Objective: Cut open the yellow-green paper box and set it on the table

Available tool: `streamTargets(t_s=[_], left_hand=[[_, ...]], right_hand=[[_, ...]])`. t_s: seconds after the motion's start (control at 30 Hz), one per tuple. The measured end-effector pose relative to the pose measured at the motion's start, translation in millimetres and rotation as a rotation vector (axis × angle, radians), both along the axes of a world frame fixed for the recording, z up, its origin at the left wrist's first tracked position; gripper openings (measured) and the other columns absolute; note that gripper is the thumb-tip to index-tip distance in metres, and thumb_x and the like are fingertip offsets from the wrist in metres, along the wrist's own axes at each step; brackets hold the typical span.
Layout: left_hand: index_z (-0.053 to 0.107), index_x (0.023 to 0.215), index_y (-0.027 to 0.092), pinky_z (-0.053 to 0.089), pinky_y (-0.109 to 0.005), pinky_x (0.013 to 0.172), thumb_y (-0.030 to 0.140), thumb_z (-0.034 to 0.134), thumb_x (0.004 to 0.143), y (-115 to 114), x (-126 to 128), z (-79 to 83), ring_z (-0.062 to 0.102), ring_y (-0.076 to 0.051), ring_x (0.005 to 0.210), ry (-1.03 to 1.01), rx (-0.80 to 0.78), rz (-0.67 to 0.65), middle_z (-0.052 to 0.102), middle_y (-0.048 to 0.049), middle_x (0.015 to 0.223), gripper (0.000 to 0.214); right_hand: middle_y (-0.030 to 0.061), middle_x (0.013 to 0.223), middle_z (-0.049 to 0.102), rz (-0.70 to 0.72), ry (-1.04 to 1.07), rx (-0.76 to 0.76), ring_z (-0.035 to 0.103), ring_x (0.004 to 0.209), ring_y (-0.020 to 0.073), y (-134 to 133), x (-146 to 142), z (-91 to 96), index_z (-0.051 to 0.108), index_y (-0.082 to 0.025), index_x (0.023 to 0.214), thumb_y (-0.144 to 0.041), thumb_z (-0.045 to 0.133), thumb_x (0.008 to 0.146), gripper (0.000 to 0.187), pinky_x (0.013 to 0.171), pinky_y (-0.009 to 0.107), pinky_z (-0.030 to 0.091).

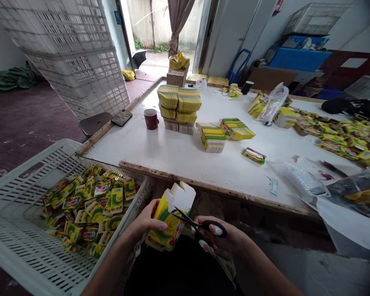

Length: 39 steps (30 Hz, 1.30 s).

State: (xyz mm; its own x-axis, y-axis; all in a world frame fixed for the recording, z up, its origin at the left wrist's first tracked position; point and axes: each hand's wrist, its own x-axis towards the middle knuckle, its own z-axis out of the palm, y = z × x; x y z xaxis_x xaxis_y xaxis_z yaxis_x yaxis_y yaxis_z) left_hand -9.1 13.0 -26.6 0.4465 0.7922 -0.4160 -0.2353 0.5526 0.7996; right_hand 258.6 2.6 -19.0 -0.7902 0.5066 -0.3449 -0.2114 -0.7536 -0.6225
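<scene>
Right hand (220, 238) closed around black scissors (200, 225), blades at yellow packet bundle (169, 220) gripped in left hand (146, 224) below table (185, 154); white basket (21, 242) partly filled, many stacks (179, 107) apparently left.

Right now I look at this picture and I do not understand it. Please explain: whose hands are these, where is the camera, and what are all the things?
The camera sits on a person's head and looks down, so both hands are that person's own. The left hand holds a stack of yellow packets. The right hand holds black scissors, blades open at the stack. On the white table lie bundled yellow packs, a dark red mug and loose packets. The white crate at the left holds many small packets.
</scene>
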Motion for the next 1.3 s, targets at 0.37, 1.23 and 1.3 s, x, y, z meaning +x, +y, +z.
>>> streamTargets(t_s=[0.37, 1.23, 1.3], left_hand=[[0.048, 0.111, 0.018, 0.047, -0.041, 0.084, 0.02, 0.074, 0.049, -2.3, 2.9, -1.1, 0.059, -0.031, 0.101, -0.069, -0.067, -0.083, 0.062, -0.0083, 0.107, 0.067], [0.052, 0.107, 0.017, 0.048, -0.039, 0.077, 0.024, 0.072, 0.046, -7.0, 8.0, -17.4, 0.061, -0.03, 0.094, 0.048, -0.118, -0.069, 0.066, -0.0088, 0.103, 0.064], [0.053, 0.109, 0.018, 0.049, -0.039, 0.074, 0.03, 0.072, 0.048, -7.3, 6.5, -20.7, 0.063, -0.03, 0.09, 0.026, -0.119, -0.09, 0.067, -0.0092, 0.099, 0.065]], right_hand=[[-0.0012, 0.064, 0.05, 0.011, 0.064, -0.046, 0.056, 0.048, 0.0091, -0.1, -3.9, -6.6, 0.061, -0.009, 0.088, -0.051, 0.08, 0.061, 0.054, 0.035, 0.012, 0.04], [-0.0011, 0.07, 0.057, -0.353, -0.302, 0.343, 0.049, 0.053, 0.0085, 17.9, 34.6, 28.2, 0.049, -0.018, 0.096, -0.061, 0.074, 0.064, 0.06, 0.044, 0.017, 0.033], [-0.0007, 0.073, 0.058, -0.526, -0.549, 0.504, 0.053, 0.06, 0.0123, 35.0, 61.1, 37.6, 0.046, -0.02, 0.096, -0.057, 0.07, 0.07, 0.051, 0.05, 0.021, 0.037]])
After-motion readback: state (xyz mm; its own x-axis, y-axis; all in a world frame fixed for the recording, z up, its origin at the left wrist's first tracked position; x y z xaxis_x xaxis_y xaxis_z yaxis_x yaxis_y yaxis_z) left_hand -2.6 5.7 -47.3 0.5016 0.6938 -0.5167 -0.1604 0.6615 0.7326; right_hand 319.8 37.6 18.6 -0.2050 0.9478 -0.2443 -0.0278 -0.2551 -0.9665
